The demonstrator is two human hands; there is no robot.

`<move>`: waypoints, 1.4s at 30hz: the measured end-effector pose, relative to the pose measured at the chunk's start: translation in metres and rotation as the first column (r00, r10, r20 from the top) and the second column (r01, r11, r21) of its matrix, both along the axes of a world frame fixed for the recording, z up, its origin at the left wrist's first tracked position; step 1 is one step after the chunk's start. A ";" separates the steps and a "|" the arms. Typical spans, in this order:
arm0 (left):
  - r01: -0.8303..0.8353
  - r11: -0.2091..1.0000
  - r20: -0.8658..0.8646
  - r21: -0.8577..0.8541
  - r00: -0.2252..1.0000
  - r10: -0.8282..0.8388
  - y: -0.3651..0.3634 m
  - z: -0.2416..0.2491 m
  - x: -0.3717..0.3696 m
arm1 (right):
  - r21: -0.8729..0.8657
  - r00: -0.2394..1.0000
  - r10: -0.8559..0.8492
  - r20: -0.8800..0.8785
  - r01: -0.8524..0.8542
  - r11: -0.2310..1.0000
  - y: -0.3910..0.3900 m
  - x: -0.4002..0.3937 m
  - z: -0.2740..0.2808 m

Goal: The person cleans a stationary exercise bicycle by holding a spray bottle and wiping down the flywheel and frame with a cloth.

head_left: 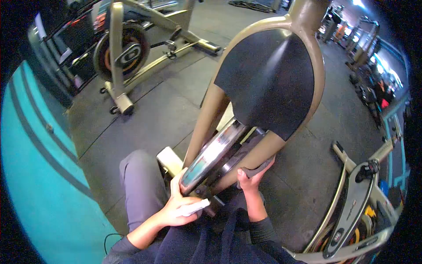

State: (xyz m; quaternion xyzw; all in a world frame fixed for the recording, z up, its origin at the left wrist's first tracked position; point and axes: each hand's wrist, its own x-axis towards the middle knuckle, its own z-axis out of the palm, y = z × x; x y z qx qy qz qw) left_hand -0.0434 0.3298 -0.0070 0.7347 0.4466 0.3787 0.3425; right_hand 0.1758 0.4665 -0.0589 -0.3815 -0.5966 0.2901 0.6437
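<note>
In front of me stands a spin bike with a tan frame, a black cover and a shiny chrome flywheel between its two fork legs. My left hand is closed on a folded white cloth, with its fingers reaching up beside the flywheel's lower edge. On the other side, my right hand grips a dark grey cloth against the right fork leg. The palm side of my left hand is partly hidden.
Another spin bike stands at the upper left, and one more at the lower right. A teal wall panel with dark stripes runs along my left. My bent knee is close to the bike. Dark rubber tiles cover the floor.
</note>
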 end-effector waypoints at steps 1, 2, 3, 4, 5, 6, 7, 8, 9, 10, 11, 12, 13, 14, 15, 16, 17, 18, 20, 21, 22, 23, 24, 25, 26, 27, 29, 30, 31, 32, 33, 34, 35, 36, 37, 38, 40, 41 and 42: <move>0.037 0.997 -0.006 0.073 0.999 -0.037 0.003 0.006 -0.006 | 0.003 0.999 -0.036 0.009 0.036 0.999 -0.001 0.001 -0.002; 0.121 0.992 0.026 0.043 0.992 -0.122 0.005 0.010 -0.015 | 0.030 0.999 -0.044 -0.015 0.044 0.999 -0.002 0.001 -0.006; 0.199 0.978 0.114 -0.069 0.975 -0.190 0.007 0.013 -0.026 | 0.062 0.998 -0.054 -0.041 0.057 0.996 -0.003 0.001 -0.008; 0.271 0.946 0.203 -0.178 0.951 -0.234 0.009 0.016 -0.038 | 0.073 0.994 -0.101 -0.039 0.104 0.992 -0.003 0.003 -0.005; 0.343 0.923 0.283 -0.175 0.915 -0.286 0.016 0.021 -0.045 | -0.139 0.938 -0.007 -0.346 -0.044 0.989 -0.004 0.006 0.003; 0.412 0.902 0.367 -0.130 0.865 -0.342 0.027 0.028 -0.050 | -0.268 0.772 0.022 -0.636 -0.247 0.931 -0.005 0.007 0.010; 0.471 0.879 0.425 -0.071 0.812 -0.401 0.038 0.035 -0.056 | -0.258 0.773 -0.015 -0.634 -0.193 0.947 -0.006 0.004 0.019; 0.527 0.850 0.459 -0.014 0.759 -0.463 0.051 0.040 -0.062 | -0.362 0.823 -0.130 -0.553 -0.096 0.927 -0.004 -0.001 0.030; 0.592 0.806 0.471 0.001 0.711 -0.523 0.062 0.045 -0.070 | -0.459 0.854 -0.244 -0.460 0.006 0.888 -0.002 -0.004 0.036; 0.654 0.756 0.482 0.014 0.658 -0.579 0.072 0.051 -0.078 | -0.419 0.854 -0.183 -0.488 -0.046 0.907 0.001 -0.001 0.034; 0.716 0.698 0.462 0.018 0.614 -0.641 0.084 0.057 -0.089 | -0.413 0.847 -0.222 -0.483 0.004 0.911 0.001 -0.003 0.035; 0.783 0.621 0.379 0.034 0.565 -0.733 0.101 0.068 -0.098 | -0.412 0.835 -0.256 -0.486 0.039 0.910 -0.001 -0.009 0.043; 0.810 0.585 0.384 0.042 0.528 -0.757 0.117 0.071 -0.106 | -0.415 0.824 -0.288 -0.488 0.072 0.907 -0.001 -0.013 0.047; 0.849 0.521 0.341 0.081 0.468 -0.815 0.130 0.073 -0.112 | -0.417 0.816 -0.324 -0.478 0.114 0.902 0.000 -0.014 0.046; 0.882 0.455 0.294 0.120 0.407 -0.865 0.140 0.073 -0.118 | -0.359 0.824 -0.303 -0.479 0.132 0.924 0.003 -0.013 0.044; 0.884 0.456 0.391 0.107 0.384 -0.837 0.147 0.071 -0.121 | -0.297 0.835 -0.276 -0.476 0.142 0.944 0.005 -0.013 0.042; 0.901 0.416 0.372 0.125 0.346 -0.861 0.157 0.070 -0.126 | -0.292 0.835 -0.295 -0.465 0.170 0.941 0.007 -0.013 0.042; 0.911 0.399 0.406 0.107 0.326 -0.854 0.165 0.072 -0.131 | -0.245 0.832 -0.229 -0.505 0.116 0.962 0.010 -0.011 0.044; 0.927 0.360 0.433 0.109 0.282 -0.856 0.176 0.070 -0.143 | -0.236 0.744 -0.142 -0.653 -0.021 0.972 0.008 -0.011 0.041; 0.926 0.356 0.430 0.125 0.273 -0.861 0.182 0.067 -0.148 | -0.226 0.753 -0.156 -0.640 0.010 0.974 0.011 -0.007 0.035; 0.926 0.349 0.431 0.141 0.260 -0.864 0.188 0.063 -0.151 | -0.259 0.720 -0.245 -0.650 0.093 0.961 0.014 0.002 0.028; 0.934 0.320 0.437 0.161 0.224 -0.871 0.193 0.060 -0.153 | -0.296 0.678 -0.332 -0.656 0.173 0.939 0.011 0.005 0.028; 0.932 0.328 0.440 0.154 0.232 -0.867 0.197 0.058 -0.156 | -0.304 0.762 -0.434 -0.480 0.320 0.897 0.005 0.006 0.027; 0.928 0.343 0.445 0.144 0.249 -0.860 0.202 0.055 -0.159 | -0.304 0.761 -0.451 -0.466 0.341 0.890 0.000 0.005 0.029; 0.927 0.333 0.409 0.173 0.240 -0.881 0.206 0.053 -0.162 | -0.299 0.762 -0.456 -0.460 0.350 0.888 0.003 0.004 0.031; 0.921 0.343 0.416 0.185 0.243 -0.876 0.208 0.050 -0.166 | -0.292 0.760 -0.454 -0.466 0.352 0.889 0.005 0.002 0.034; 0.947 0.321 0.505 -0.017 0.285 -0.815 0.208 0.046 -0.178 | -0.271 0.758 -0.427 -0.493 0.333 0.903 0.017 0.000 0.041; 0.944 0.320 0.519 -0.080 0.314 -0.795 0.209 0.047 -0.182 | -0.265 0.761 -0.419 -0.495 0.327 0.907 0.024 0.000 0.046; 0.936 0.344 0.521 -0.074 0.330 -0.787 0.210 0.046 -0.184 | -0.252 0.767 -0.402 -0.500 0.315 0.915 0.030 0.000 0.050; 0.929 0.362 0.487 -0.073 0.350 -0.800 0.213 0.043 -0.184 | -0.244 0.771 -0.396 -0.499 0.313 0.918 0.033 0.000 0.054; 0.925 0.373 0.451 -0.076 0.366 -0.814 0.213 0.040 -0.183 | -0.237 0.771 -0.391 -0.503 0.312 0.920 0.035 -0.001 0.057; 0.923 0.353 0.550 -0.151 0.376 -0.746 0.210 0.035 -0.183 | -0.231 0.773 -0.386 -0.503 0.310 0.922 0.035 -0.001 0.058; 0.925 0.347 0.546 -0.156 0.374 -0.750 0.210 0.033 -0.181 | -0.226 0.772 -0.383 -0.507 0.309 0.924 0.035 0.000 0.059; 0.917 0.355 0.501 -0.181 0.396 -0.769 0.209 0.031 -0.178 | -0.229 0.770 -0.390 -0.505 0.316 0.921 0.033 -0.001 0.058; 0.908 0.364 0.456 -0.208 0.419 -0.785 0.207 0.029 -0.177 | -0.224 0.765 -0.383 -0.517 0.311 0.924 0.032 0.000 0.057; 0.906 0.355 0.471 -0.230 0.423 -0.774 0.205 0.025 -0.177 | -0.226 0.766 -0.387 -0.514 0.315 0.922 0.029 -0.002 0.055; 0.890 0.382 0.450 -0.248 0.455 -0.768 0.201 0.019 -0.179 | -0.219 0.764 -0.376 -0.525 0.306 0.927 0.027 -0.004 0.056; 0.878 0.405 0.435 -0.256 0.479 -0.763 0.199 0.017 -0.181 | -0.224 0.763 -0.378 -0.525 0.305 0.926 0.025 -0.006 0.055; 0.868 0.405 0.488 -0.287 0.496 -0.718 0.195 0.016 -0.181 | -0.219 0.760 -0.372 -0.532 0.301 0.928 0.024 -0.005 0.056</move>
